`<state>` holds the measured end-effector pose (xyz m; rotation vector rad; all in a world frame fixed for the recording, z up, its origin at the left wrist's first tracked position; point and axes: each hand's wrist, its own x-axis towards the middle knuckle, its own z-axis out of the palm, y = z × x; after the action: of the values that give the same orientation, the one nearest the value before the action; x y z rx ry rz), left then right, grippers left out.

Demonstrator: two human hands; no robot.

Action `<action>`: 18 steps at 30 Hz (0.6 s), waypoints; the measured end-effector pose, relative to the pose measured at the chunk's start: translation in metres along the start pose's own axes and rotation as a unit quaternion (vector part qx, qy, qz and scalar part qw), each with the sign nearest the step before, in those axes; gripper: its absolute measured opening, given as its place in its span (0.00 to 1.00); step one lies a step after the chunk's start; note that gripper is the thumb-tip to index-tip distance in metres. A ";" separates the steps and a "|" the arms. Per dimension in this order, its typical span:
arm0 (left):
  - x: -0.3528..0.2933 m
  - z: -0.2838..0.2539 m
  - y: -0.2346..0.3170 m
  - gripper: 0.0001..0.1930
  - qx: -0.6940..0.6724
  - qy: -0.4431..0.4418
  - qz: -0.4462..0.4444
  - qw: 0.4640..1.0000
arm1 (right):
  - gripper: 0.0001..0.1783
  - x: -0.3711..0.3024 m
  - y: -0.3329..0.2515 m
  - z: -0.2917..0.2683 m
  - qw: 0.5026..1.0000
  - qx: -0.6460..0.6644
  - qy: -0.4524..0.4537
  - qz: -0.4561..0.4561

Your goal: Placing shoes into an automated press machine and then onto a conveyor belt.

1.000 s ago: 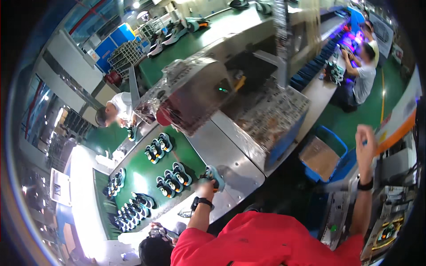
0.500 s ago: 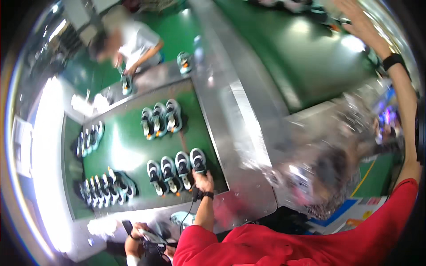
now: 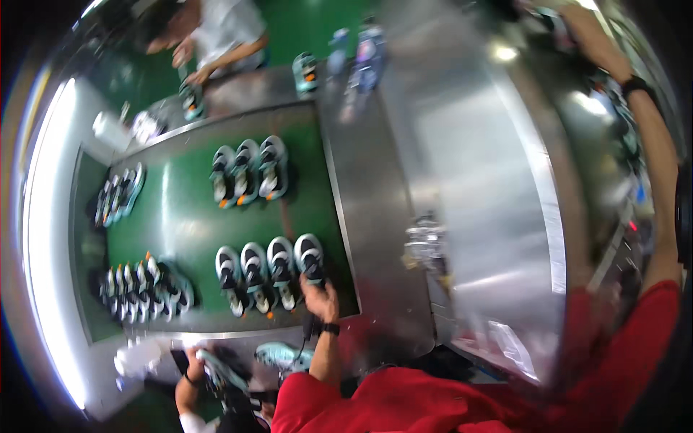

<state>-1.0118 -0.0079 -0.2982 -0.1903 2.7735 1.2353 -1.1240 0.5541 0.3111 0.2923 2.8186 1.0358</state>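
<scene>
My left hand (image 3: 322, 300), with a dark wristband, is closed round the heel of the rightmost sneaker (image 3: 309, 254) in the near row. That sneaker is black and white and lies on the green table top, and my hand hides its heel. Three matching sneakers (image 3: 253, 267) stand just left of it, toes pointing away from me. My right hand (image 3: 593, 42) is stretched far out to the upper right. Its fingers are smeared and partly cut off by the picture's rim, so whether it holds anything does not show.
Three sneakers (image 3: 245, 170) stand farther back; more rows line the left side. A co-worker in white (image 3: 232, 40) handles a shoe across the table. Another person's hand (image 3: 193, 364) holds a shoe at lower left. Bottles (image 3: 368, 58) stand beyond; a metal surface (image 3: 498, 238) lies right.
My view has swung to the right, so the table and shoes sit farther left. The plastic-wrapped pile on the right is gone from view; metal surface shows there. My left hand stays at the same sneaker.
</scene>
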 end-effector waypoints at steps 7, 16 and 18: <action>-0.002 -0.005 -0.038 0.38 -0.034 -0.046 0.129 0.990 | 0.17 -0.186 -0.035 -0.051 0.976 0.027 0.211 -0.057; -0.197 -0.131 0.216 0.32 -0.279 -0.651 0.142 0.691 | 0.32 -0.522 -0.094 -0.150 0.885 0.271 0.206 0.317; -0.263 -0.155 0.270 0.33 -0.357 -0.708 0.198 0.577 | 0.31 -0.586 -0.129 -0.152 0.773 0.461 0.267 0.343</action>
<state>-0.7996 0.0754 0.0398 0.9699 0.8395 1.4386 -0.5985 0.2318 0.3710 1.3851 3.5956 -0.4919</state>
